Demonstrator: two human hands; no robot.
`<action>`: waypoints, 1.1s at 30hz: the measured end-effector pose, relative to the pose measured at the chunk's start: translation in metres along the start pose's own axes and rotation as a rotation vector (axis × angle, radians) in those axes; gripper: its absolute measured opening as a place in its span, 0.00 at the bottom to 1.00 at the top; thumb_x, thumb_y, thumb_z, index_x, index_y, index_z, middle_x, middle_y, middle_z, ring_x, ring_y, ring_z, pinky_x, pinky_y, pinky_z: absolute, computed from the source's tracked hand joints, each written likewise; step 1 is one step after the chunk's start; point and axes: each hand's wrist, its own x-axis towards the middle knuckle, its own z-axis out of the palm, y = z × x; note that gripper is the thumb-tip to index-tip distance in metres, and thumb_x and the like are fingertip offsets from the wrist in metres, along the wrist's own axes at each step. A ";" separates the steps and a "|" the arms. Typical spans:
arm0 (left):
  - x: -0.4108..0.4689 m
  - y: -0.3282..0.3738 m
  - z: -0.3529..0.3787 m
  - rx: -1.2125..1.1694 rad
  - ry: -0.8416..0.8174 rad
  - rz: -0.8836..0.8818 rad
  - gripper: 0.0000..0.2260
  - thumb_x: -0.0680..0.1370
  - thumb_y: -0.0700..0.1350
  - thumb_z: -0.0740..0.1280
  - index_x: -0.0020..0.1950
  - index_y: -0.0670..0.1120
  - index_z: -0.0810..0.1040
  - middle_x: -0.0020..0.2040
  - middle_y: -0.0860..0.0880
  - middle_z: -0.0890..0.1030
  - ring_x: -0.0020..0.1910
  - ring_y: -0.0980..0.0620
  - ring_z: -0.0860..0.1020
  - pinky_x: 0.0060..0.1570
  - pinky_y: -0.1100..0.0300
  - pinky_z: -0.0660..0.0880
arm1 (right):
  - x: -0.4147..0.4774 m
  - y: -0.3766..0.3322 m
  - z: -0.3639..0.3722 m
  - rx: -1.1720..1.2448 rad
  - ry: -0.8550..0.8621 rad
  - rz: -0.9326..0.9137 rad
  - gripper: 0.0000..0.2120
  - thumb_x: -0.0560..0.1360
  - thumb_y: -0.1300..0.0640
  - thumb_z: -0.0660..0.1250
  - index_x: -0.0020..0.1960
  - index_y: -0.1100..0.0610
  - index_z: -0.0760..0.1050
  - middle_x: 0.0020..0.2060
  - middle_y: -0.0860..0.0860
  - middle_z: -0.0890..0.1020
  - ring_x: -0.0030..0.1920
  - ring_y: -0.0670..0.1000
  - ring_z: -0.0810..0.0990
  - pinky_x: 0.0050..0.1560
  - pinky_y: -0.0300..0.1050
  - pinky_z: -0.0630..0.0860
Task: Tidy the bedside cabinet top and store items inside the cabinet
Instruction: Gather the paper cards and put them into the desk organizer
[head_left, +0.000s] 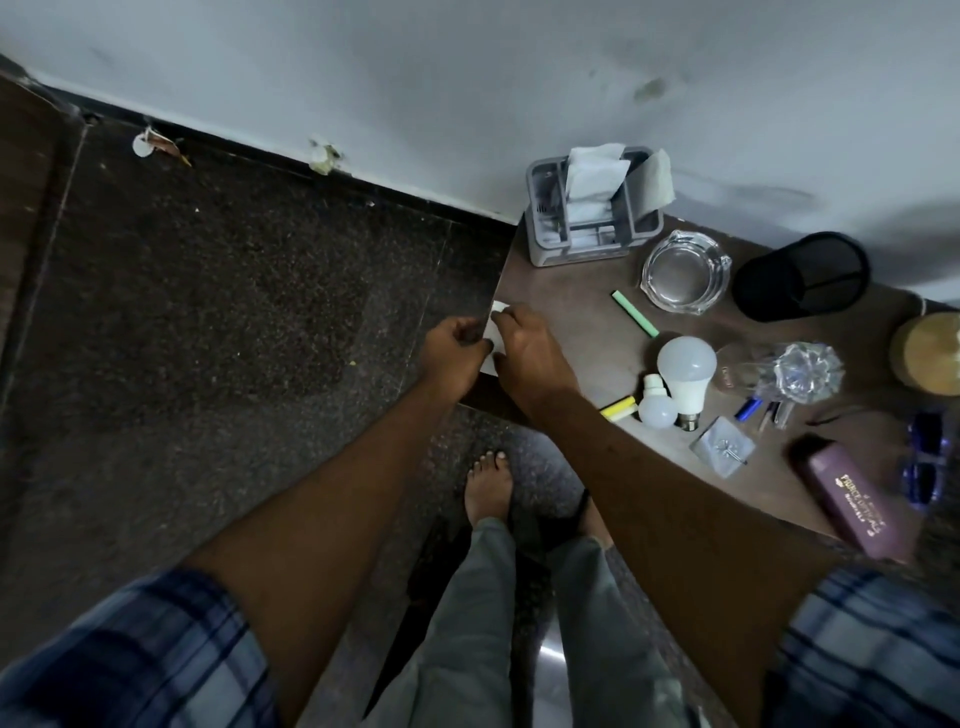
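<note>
Single wide-angle view from a camera on the person's head, looking steeply down and slightly forward. Both forearms run up from the bottom corners to the left hand (454, 348) and right hand (524, 345), which meet near the centre at arm's length. The cabinet top (587, 317) is right of the hands, the dark floor (234, 312) left, the wall (467, 78) beyond, and a bare foot (488, 483) beneath

Wall (467, 78) pale grey-white, scuffed, a few dark smudges upper right. Black skirting (249, 153) along its foot. Floor (234, 312) dark speckled stone, tile joints visible. Pale scraps (143, 144) lie against the skirting. Brown cabinet top (571, 291) butts the wall, right side. Light dim, cool.
</note>
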 end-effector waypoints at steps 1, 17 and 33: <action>0.001 0.000 -0.002 0.008 -0.011 -0.008 0.14 0.75 0.40 0.72 0.61 0.43 0.81 0.56 0.45 0.84 0.54 0.47 0.83 0.58 0.48 0.80 | 0.001 -0.001 0.000 -0.020 -0.011 -0.026 0.27 0.76 0.65 0.68 0.74 0.63 0.68 0.70 0.61 0.70 0.70 0.60 0.69 0.69 0.52 0.70; -0.006 0.044 -0.019 -0.044 -0.145 0.287 0.03 0.78 0.39 0.69 0.51 0.45 0.80 0.47 0.46 0.84 0.45 0.54 0.82 0.45 0.60 0.78 | 0.007 0.025 -0.066 0.419 0.106 -0.012 0.34 0.68 0.51 0.76 0.71 0.46 0.67 0.66 0.49 0.76 0.65 0.50 0.76 0.64 0.55 0.77; -0.005 0.140 -0.017 -0.221 -0.014 0.419 0.10 0.76 0.35 0.69 0.57 0.41 0.79 0.51 0.43 0.83 0.46 0.54 0.81 0.48 0.60 0.79 | 0.035 0.011 -0.177 0.472 0.283 0.069 0.09 0.73 0.55 0.75 0.36 0.54 0.78 0.36 0.51 0.84 0.42 0.53 0.83 0.49 0.51 0.80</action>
